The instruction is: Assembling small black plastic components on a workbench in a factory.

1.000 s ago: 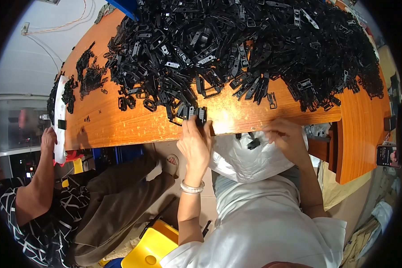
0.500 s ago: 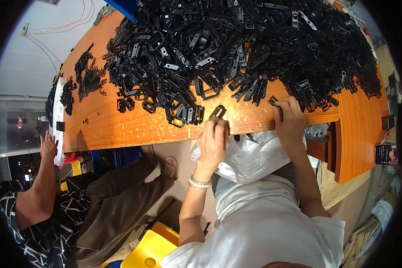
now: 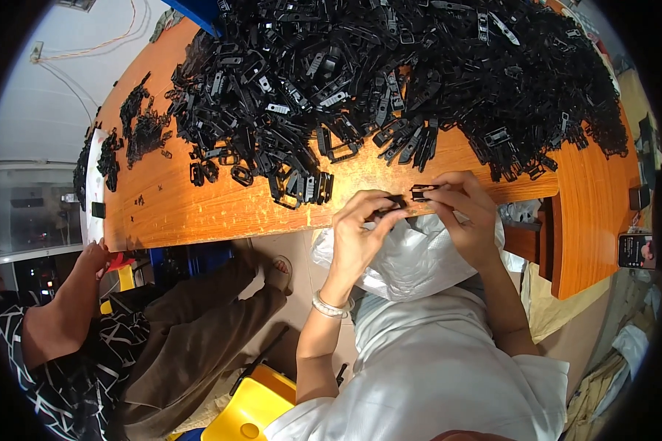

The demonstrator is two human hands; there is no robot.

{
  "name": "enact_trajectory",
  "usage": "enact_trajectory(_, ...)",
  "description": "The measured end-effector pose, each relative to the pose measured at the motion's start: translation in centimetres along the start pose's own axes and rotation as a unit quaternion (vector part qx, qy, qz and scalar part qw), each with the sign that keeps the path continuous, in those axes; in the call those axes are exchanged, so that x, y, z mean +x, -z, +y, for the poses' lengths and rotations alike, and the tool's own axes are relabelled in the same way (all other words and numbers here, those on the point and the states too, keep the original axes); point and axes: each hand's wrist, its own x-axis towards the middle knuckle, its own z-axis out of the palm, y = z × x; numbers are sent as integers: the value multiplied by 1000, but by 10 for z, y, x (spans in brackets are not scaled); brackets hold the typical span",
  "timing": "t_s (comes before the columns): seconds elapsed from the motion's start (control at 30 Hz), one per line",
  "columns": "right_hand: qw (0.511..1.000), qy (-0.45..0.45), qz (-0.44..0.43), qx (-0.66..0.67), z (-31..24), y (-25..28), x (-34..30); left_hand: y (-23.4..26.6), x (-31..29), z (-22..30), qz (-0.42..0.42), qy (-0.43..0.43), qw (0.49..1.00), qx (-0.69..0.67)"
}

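Observation:
Over the near edge of the wooden table, my left hand pinches a black plastic part between thumb and fingers; most of that part is covered. My right hand grips a small black plastic frame with an opening in its middle. The two pieces are close together, with a narrow gap between them. Beyond my hands spreads a big heap of similar black plastic parts. A small row of black parts lies left of my left hand. Below both hands hangs a whitish plastic bag.
On the left a co-worker in a patterned shirt sits with a hand at the table. Smaller piles of black parts lie at the table's left. A yellow stool stands on the floor; a phone is at the far right.
My left hand has lifted a black part and turned it toward my right hand. My right hand has moved slightly left with its frame. The co-worker's hand has dropped lower.

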Motion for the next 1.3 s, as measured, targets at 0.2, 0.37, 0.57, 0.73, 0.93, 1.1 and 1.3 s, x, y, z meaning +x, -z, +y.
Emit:
enact_trajectory(0.2, 996, 63, -58, -15, -5, -1, 5, -8, -8, 15, 10, 37, 995, -93)
enact_trajectory(0.37, 994, 67, -92, 6, -5, 1, 4, -8, -11, 16, -4, 27, 993, -118)
enact_trajectory(0.57, 990, 33, -113, 82, -6, 1, 2, -14, -10, 16, 23, 86, 950, -298)
enact_trajectory(0.73, 997, -8, -49, 62, -2, 5, -12, -16, 7, 15, -28, 102, 933, -345)
enact_trajectory(0.93, 982, -95, 24, 161, 6, 7, -15, -33, 78, 1, 52, -95, 991, 80)
enact_trajectory(1.1, 977, -132, 78, 151, 9, 15, -20, -37, 98, 0, -18, -96, 967, 237)
enact_trajectory(1.3, 932, -254, 152, 210, 17, 15, -11, -29, 70, 0, 25, 56, 997, 55)
